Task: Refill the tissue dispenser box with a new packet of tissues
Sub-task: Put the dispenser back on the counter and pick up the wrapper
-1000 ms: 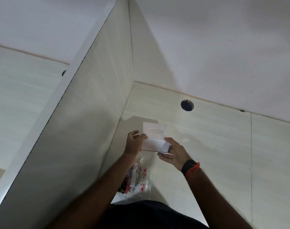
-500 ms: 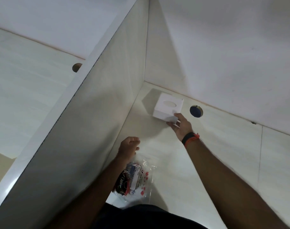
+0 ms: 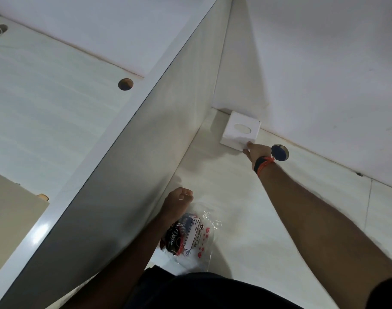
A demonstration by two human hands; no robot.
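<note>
**Box is back in the corner now, wrapper left behind**

Right hand point(image 3: 258, 152) is stretched way out, fingertips point(image 3: 248, 146) touching the near edge of the white tissue dispenser box point(image 3: 240, 132), though from this angle I can't tell if they're pinching it or just pressing on it. Half a second ago that box sat further out on the desk point(image 3: 246, 219); now it's right at the back wall point(image 3: 324, 74), near the corner where the side partition point(image 3: 146, 163) meets it. A second ago both hands had it up in front of the chest, so it's travelled a fair bit.

Left hand point(image 3: 178, 202) is curled into a loose fist, holding nothing, hovering just above the plastic tissue packet wrapper point(image 3: 190, 238), which lies on the desk close to the body, roughly where it was before.

Count: one box with one oval slot on top, one wrapper, two hands, one dark band plus orange thread on the right wrist point(image 3: 263, 163). One round cable hole point(image 3: 279, 152) just right of that wrist, and two more holes on the neighbouring desk point(image 3: 45, 103) past the partition
</note>
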